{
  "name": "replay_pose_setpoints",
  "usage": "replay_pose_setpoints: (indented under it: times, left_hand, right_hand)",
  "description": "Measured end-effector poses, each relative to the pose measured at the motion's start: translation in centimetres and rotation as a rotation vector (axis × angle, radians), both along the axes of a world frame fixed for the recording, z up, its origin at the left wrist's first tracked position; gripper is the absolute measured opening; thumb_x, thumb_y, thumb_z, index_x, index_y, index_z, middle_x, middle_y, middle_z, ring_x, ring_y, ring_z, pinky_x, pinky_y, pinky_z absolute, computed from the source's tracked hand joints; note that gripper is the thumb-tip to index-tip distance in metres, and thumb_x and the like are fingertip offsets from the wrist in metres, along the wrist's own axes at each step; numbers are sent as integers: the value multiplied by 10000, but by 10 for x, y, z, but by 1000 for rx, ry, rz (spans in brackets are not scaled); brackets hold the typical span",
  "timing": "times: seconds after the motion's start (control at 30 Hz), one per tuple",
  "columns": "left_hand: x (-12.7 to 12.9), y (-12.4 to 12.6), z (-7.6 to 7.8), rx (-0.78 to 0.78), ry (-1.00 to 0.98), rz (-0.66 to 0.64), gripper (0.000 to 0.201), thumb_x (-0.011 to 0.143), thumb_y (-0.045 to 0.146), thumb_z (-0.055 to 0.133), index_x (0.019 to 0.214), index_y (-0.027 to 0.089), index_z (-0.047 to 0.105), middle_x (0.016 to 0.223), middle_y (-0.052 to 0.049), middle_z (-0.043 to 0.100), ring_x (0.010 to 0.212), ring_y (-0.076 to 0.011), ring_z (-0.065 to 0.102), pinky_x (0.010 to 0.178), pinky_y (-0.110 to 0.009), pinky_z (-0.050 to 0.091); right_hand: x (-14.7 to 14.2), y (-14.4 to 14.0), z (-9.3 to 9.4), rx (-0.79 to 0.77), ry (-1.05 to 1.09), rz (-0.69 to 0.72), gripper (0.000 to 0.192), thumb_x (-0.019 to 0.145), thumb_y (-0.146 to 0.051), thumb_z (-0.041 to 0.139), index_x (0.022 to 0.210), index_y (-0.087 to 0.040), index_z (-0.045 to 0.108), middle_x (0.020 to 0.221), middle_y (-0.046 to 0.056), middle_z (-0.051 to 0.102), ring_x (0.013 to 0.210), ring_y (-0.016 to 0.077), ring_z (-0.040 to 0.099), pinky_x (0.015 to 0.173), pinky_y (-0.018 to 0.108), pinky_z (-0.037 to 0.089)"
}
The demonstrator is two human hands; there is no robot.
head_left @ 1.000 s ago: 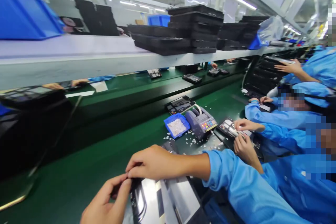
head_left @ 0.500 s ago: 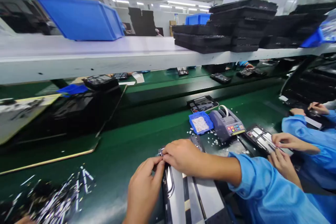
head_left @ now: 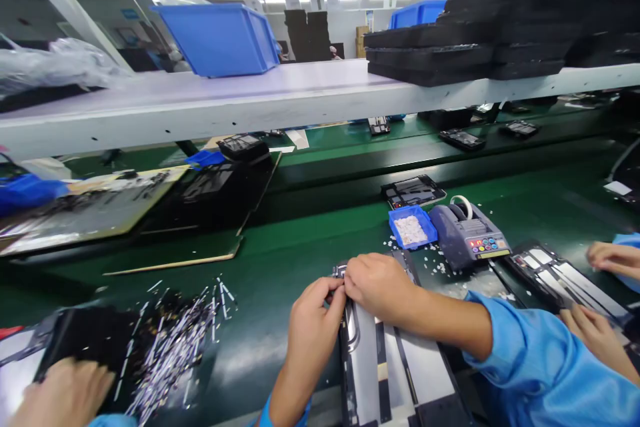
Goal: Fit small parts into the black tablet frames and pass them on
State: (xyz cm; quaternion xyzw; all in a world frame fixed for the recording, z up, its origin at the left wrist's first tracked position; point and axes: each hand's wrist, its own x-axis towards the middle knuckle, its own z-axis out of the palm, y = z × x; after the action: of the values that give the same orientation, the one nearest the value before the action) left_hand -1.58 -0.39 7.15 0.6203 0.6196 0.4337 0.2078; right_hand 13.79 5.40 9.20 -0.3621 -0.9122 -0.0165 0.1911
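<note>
An opened tablet-like device (head_left: 435, 365), with silver panels, black strips and a dark frame, lies lengthwise before me. At its far left corner, my left hand (head_left: 314, 323) is closed, thumb and index finger pinched together. My right hand (head_left: 383, 285) rests over the top of the same device, its fingers bent down and pressed together against the left fingertips. Whatever is between the fingertips is too small or hidden to make out. The device's far edge is partly covered by my right hand.
A blue tray (head_left: 434, 235) of small white pieces stands beside a tape dispenser (head_left: 473, 237). Slim metal parts (head_left: 173, 347) lie heaped at left, near a co-worker's hand (head_left: 70, 387). Another co-worker's hands (head_left: 595, 333) are at a device on the right. A shelf (head_left: 300, 107) spans above.
My view has swung left, so everything sits further right. A co-worker's hand and device now show at lower left. The right-hand co-worker's one hand has lifted off their device. My hands keep their pinch.
</note>
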Motion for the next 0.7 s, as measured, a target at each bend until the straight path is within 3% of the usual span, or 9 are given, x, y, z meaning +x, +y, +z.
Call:
replay_pose_setpoints:
  times: [0.13, 0.23, 0.3, 0.4, 0.5, 0.6, 0.7]
  left_hand:
    - [-2, 5, -2, -77, -89, 28, 204, 875, 373, 605, 843, 234, 751, 805, -21, 737, 743, -206, 649, 697, -301, 472]
    - [-8, 12, -6, -138, -277, 31, 176, 812, 372, 641, 784, 212, 709, 818, -34, 720, 783, -211, 646, 723, -301, 483]
    - [-11, 15, -8, -179, -425, -7, 157, 774, 356, 665, 737, 204, 676, 836, -41, 719, 812, -207, 645, 753, -299, 488]
    - [-12, 18, -12, -224, -574, -22, 155, 741, 336, 700, 712, 200, 634, 827, -33, 713, 786, -186, 630, 750, -286, 477]
    - [-9, 18, -15, -239, -629, -1, 174, 705, 314, 734, 714, 201, 602, 793, -18, 698, 764, -174, 625, 736, -275, 469]
    - [-5, 19, -14, -221, -659, 25, 210, 682, 300, 754, 722, 208, 570, 787, -7, 694, 768, -171, 633, 731, -269, 472]
    - [-3, 20, -11, -201, -635, 41, 207, 684, 292, 753, 728, 209, 568, 788, -7, 694, 758, -170, 635, 724, -272, 480]
  right_hand:
    - [17, 14, 13, -62, 48, -83, 118, 904, -176, 605, 804, -197, 664, 792, 27, 708, 788, 193, 658, 692, 295, 391]
    - [59, 46, 20, -144, 41, -391, 150, 937, -203, 569, 838, -187, 682, 849, 48, 734, 808, 194, 669, 688, 285, 377]
    - [92, 72, 18, -207, -95, -643, 182, 954, -210, 553, 902, -142, 714, 898, 121, 750, 830, 238, 692, 668, 302, 365]
    - [123, 96, 11, -338, -271, -771, 225, 949, -133, 530, 974, -63, 742, 950, 204, 751, 880, 279, 715, 686, 314, 379]
    - [116, 84, 13, -302, -194, -675, 250, 971, -116, 510, 1073, -106, 738, 1069, 163, 749, 991, 249, 700, 770, 296, 410]
    - [79, 47, 25, -273, 10, -337, 204, 987, -177, 547, 1016, -192, 748, 1052, 71, 753, 1010, 204, 673, 843, 271, 423]
    - [38, 13, 30, -317, 35, -54, 206, 1000, -225, 562, 954, -193, 760, 946, 52, 750, 932, 197, 669, 842, 277, 429]
